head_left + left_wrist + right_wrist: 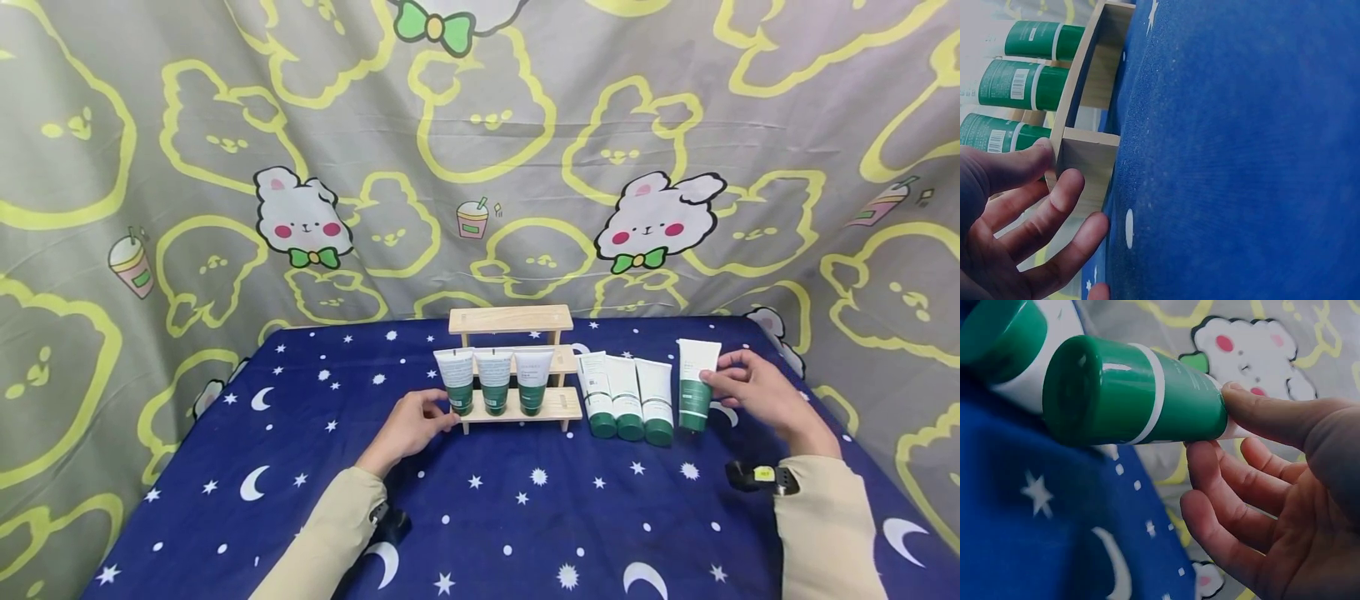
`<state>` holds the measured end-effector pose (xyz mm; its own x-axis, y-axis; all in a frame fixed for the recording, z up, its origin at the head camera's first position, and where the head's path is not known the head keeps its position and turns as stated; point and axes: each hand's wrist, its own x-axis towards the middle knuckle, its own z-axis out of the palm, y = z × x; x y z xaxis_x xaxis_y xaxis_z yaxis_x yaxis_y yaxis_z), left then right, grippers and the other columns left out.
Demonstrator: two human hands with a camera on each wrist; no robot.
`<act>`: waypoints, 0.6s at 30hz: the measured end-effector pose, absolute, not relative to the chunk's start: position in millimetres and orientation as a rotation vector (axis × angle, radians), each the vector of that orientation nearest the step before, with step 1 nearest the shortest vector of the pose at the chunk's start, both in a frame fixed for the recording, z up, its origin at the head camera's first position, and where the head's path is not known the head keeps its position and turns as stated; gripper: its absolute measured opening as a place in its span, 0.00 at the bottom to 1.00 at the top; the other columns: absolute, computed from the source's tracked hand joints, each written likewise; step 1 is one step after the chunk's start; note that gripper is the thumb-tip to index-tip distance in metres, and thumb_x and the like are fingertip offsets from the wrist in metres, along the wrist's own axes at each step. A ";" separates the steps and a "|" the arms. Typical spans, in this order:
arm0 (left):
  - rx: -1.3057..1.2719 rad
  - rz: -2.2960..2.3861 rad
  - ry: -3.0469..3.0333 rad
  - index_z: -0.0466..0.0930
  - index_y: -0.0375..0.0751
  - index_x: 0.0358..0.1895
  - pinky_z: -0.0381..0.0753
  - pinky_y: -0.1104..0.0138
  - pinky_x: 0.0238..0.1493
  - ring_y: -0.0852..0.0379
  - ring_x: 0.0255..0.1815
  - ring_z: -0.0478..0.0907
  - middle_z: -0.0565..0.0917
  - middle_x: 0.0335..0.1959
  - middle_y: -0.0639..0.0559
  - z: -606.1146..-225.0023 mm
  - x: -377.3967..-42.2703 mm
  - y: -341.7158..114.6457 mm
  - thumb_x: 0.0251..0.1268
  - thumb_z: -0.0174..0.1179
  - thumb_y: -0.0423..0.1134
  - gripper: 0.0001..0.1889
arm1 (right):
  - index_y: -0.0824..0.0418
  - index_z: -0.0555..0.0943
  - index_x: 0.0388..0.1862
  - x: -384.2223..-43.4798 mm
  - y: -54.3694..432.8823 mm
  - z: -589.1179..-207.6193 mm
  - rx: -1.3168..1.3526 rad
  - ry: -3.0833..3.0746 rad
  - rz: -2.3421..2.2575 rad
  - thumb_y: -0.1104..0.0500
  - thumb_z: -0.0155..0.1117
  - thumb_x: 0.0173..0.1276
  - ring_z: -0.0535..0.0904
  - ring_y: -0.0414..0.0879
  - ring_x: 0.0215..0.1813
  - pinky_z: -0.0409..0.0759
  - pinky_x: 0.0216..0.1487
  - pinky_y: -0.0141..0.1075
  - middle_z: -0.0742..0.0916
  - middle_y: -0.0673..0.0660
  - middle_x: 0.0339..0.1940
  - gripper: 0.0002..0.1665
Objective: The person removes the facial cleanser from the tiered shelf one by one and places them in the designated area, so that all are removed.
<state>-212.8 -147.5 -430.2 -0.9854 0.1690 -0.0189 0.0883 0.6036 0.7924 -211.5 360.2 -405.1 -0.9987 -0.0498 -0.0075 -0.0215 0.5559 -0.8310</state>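
At the eight o'clock side of the wooden stand point(511, 318), the left hand point(411, 427) has its thumb against the end of the lowest step, its fingers loosely curved and spread apart; whether they pinch the board I cannot tell. On that step, three white-and-green tubes point(496, 382) stand in a row, caps down. The stand sits toward twelve o'clock on the cloth-covered counter point(525, 521). At its three o'clock, three more tubes point(624, 398) rest side by side, caps toward six. Farther toward three o'clock, the right hand point(761, 392) pinches a single tube point(697, 379) between thumb and fingers, cap pointing to six.
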 end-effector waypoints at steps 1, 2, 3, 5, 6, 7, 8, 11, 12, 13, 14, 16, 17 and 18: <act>0.216 1.341 2.730 0.82 0.31 0.57 0.75 0.67 0.31 0.54 0.28 0.83 0.87 0.23 0.51 -430.3 -212.8 -147.5 0.64 0.71 0.35 0.20 | 0.74 0.64 0.56 -212.2 360.8 -408.1 -0.045 2.732 -1.461 0.54 0.61 0.78 0.86 0.37 0.35 0.83 0.37 0.34 0.90 0.47 0.36 0.27; 0.212 1.339 2.730 0.82 0.31 0.57 0.75 0.67 0.31 0.54 0.28 0.83 0.87 0.23 0.51 -430.4 -212.7 -147.6 0.64 0.71 0.35 0.20 | 0.75 0.64 0.56 -213.0 361.6 -411.3 -0.030 2.721 -1.456 0.54 0.61 0.78 0.86 0.37 0.35 0.83 0.37 0.34 0.90 0.47 0.36 0.27; 0.209 1.339 2.730 0.82 0.31 0.57 0.75 0.67 0.31 0.54 0.28 0.83 0.87 0.23 0.51 -430.6 -212.8 -147.6 0.64 0.71 0.35 0.20 | 0.75 0.64 0.56 -213.7 362.1 -414.6 -0.015 2.706 -1.459 0.54 0.61 0.78 0.85 0.37 0.35 0.83 0.36 0.34 0.90 0.48 0.36 0.27; 0.201 1.336 2.729 0.82 0.31 0.57 0.75 0.67 0.31 0.54 0.28 0.83 0.87 0.24 0.50 -430.7 -212.9 -147.3 0.65 0.71 0.35 0.20 | 0.76 0.63 0.56 -214.6 363.1 -421.1 0.017 2.674 -1.467 0.54 0.61 0.78 0.85 0.37 0.34 0.83 0.36 0.35 0.90 0.50 0.35 0.28; 0.201 1.335 2.731 0.82 0.31 0.57 0.75 0.67 0.32 0.54 0.28 0.83 0.87 0.24 0.50 -430.9 -212.9 -147.4 0.64 0.71 0.35 0.20 | 0.76 0.63 0.57 -214.9 363.5 -424.3 0.037 2.661 -1.463 0.53 0.60 0.79 0.84 0.37 0.34 0.83 0.35 0.35 0.89 0.50 0.35 0.29; 0.198 1.337 2.729 0.82 0.31 0.57 0.75 0.67 0.32 0.54 0.28 0.83 0.87 0.24 0.50 -431.1 -212.9 -147.3 0.64 0.71 0.35 0.20 | 0.77 0.62 0.58 -215.4 363.9 -427.6 0.056 2.644 -1.468 0.53 0.60 0.79 0.84 0.37 0.34 0.84 0.35 0.35 0.89 0.50 0.35 0.30; 0.201 1.340 2.728 0.82 0.31 0.57 0.75 0.66 0.32 0.54 0.28 0.83 0.87 0.24 0.50 -431.4 -213.0 -147.3 0.64 0.71 0.35 0.20 | 0.78 0.62 0.59 -215.9 364.1 -430.7 0.079 2.623 -1.476 0.52 0.59 0.79 0.83 0.37 0.34 0.84 0.35 0.35 0.89 0.49 0.34 0.31; 0.211 1.344 2.729 0.82 0.31 0.56 0.75 0.66 0.31 0.55 0.27 0.83 0.87 0.24 0.50 -432.7 -213.3 -147.2 0.64 0.71 0.35 0.19 | 0.80 0.59 0.63 -217.4 363.0 -438.7 0.133 2.555 -1.509 0.52 0.58 0.79 0.82 0.36 0.34 0.85 0.37 0.35 0.87 0.48 0.34 0.35; 0.209 1.349 2.726 0.82 0.32 0.56 0.75 0.66 0.31 0.55 0.27 0.83 0.87 0.24 0.50 -433.1 -213.4 -147.1 0.64 0.71 0.35 0.19 | 0.81 0.58 0.65 -218.0 362.2 -440.9 0.140 2.533 -1.521 0.52 0.58 0.80 0.82 0.36 0.35 0.86 0.38 0.35 0.87 0.48 0.34 0.36; 0.205 1.354 2.724 0.83 0.32 0.56 0.75 0.66 0.31 0.55 0.28 0.83 0.87 0.24 0.50 -433.4 -213.7 -147.0 0.64 0.71 0.35 0.19 | 0.82 0.58 0.66 -218.6 361.1 -442.6 0.146 2.510 -1.537 0.52 0.57 0.80 0.82 0.36 0.36 0.86 0.38 0.35 0.87 0.48 0.35 0.37; 0.208 1.353 2.727 0.83 0.32 0.56 0.75 0.66 0.31 0.55 0.28 0.83 0.87 0.24 0.50 -433.8 -213.9 -147.0 0.64 0.71 0.35 0.19 | 0.82 0.57 0.67 -219.2 360.0 -444.1 0.147 2.491 -1.549 0.52 0.57 0.80 0.82 0.35 0.37 0.86 0.39 0.35 0.86 0.48 0.35 0.37; 0.209 1.346 2.736 0.83 0.32 0.56 0.75 0.66 0.32 0.55 0.27 0.83 0.87 0.24 0.51 -434.2 -214.2 -147.0 0.64 0.71 0.35 0.19 | 0.82 0.56 0.67 -220.2 357.9 -445.8 0.133 2.462 -1.569 0.53 0.56 0.81 0.82 0.36 0.38 0.87 0.40 0.36 0.86 0.49 0.37 0.37; 0.208 1.342 2.739 0.82 0.32 0.56 0.75 0.66 0.32 0.56 0.27 0.83 0.87 0.24 0.51 -434.3 -214.2 -147.0 0.64 0.71 0.35 0.19 | 0.82 0.56 0.67 -220.4 356.7 -445.9 0.130 2.452 -1.577 0.53 0.57 0.80 0.82 0.36 0.39 0.87 0.40 0.37 0.85 0.49 0.38 0.37; 0.207 1.339 2.741 0.82 0.32 0.57 0.75 0.66 0.32 0.56 0.27 0.82 0.87 0.24 0.51 -434.5 -214.4 -147.2 0.64 0.71 0.35 0.19 | 0.82 0.56 0.68 -220.6 355.7 -445.8 0.126 2.444 -1.581 0.53 0.57 0.80 0.82 0.36 0.39 0.87 0.41 0.37 0.85 0.50 0.39 0.37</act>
